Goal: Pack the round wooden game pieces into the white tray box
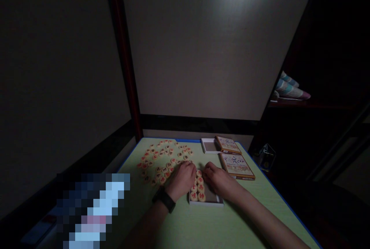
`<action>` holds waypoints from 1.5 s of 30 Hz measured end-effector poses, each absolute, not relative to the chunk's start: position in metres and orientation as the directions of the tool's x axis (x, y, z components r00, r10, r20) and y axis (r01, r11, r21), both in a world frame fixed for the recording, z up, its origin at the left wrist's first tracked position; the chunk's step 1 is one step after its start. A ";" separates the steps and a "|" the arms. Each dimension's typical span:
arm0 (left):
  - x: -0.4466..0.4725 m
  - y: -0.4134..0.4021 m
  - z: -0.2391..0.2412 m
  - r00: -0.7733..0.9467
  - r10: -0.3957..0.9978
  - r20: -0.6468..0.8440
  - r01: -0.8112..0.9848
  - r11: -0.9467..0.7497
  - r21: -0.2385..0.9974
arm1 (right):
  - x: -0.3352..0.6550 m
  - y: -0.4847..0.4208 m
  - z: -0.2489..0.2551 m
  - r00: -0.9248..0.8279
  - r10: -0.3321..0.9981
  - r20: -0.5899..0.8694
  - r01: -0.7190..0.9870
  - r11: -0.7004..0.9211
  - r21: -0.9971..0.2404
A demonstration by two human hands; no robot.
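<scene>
An open white-rimmed box tray (206,203) lies near the middle of the table, with two columns of round Chinese chess pieces (201,196) marked in red along its left side. My left hand (184,177) is at the tray's upper left, its fingers curled and pressed together; whatever they hold is hidden. Over the tray's right side, my right hand (219,178) bends its fingers inward beside the upper pieces. Its fingertips are closed together, and I cannot see what is in them. Many loose chess pieces (166,151) with red or dark characters spread left of my left hand.
Behind my right hand lie a printed box lid (237,165), a second printed lid (228,144) and another white tray (210,146). The green table (185,227) has a blue edge and stands against a panelled wall. A blurred patch covers the lower left.
</scene>
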State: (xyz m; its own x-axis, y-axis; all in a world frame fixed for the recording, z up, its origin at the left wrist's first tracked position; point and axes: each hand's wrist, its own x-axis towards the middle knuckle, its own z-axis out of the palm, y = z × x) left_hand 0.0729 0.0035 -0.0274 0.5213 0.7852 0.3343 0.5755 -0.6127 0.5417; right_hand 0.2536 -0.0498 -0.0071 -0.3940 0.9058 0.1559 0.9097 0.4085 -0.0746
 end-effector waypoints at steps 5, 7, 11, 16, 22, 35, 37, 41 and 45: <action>0.073 0.001 -0.024 0.528 0.783 0.329 0.575 -0.615 0.540 | 0.256 -0.047 -0.010 -0.357 0.920 0.164 0.907 0.383 -0.176; 0.073 0.000 -0.023 0.529 0.781 0.331 0.577 -0.617 0.535 | 0.258 -0.046 -0.011 -0.354 0.920 0.168 0.902 0.384 -0.199; 0.072 -0.001 -0.022 0.535 0.785 0.311 0.600 -0.613 0.514 | 0.258 -0.046 -0.011 -0.350 0.921 0.173 0.896 0.383 -0.226; 0.072 0.000 -0.024 0.516 0.782 0.350 0.549 -0.616 0.566 | 0.256 -0.047 -0.010 -0.342 0.922 0.180 0.893 0.378 -0.242; 0.072 -0.001 -0.021 0.534 0.779 0.328 0.579 -0.620 0.530 | 0.259 -0.045 -0.014 -0.354 0.911 0.213 0.868 0.405 -0.289; 0.072 0.000 -0.025 0.534 0.779 0.329 0.623 -0.626 0.469 | 0.264 -0.042 -0.017 -0.362 0.903 0.229 0.841 0.423 -0.336; 0.072 0.001 -0.024 0.547 0.781 0.300 0.668 -0.624 0.406 | 0.266 -0.041 -0.015 -0.366 0.902 0.230 0.836 0.427 -0.343; 0.073 0.004 -0.022 0.529 0.796 0.293 0.695 -0.605 0.389 | 0.275 -0.038 -0.009 -0.369 0.894 0.254 0.805 0.444 -0.394; 0.070 0.008 -0.018 0.494 0.802 0.335 0.683 -0.596 0.421 | 0.282 -0.037 -0.005 -0.352 0.899 0.259 0.791 0.434 -0.432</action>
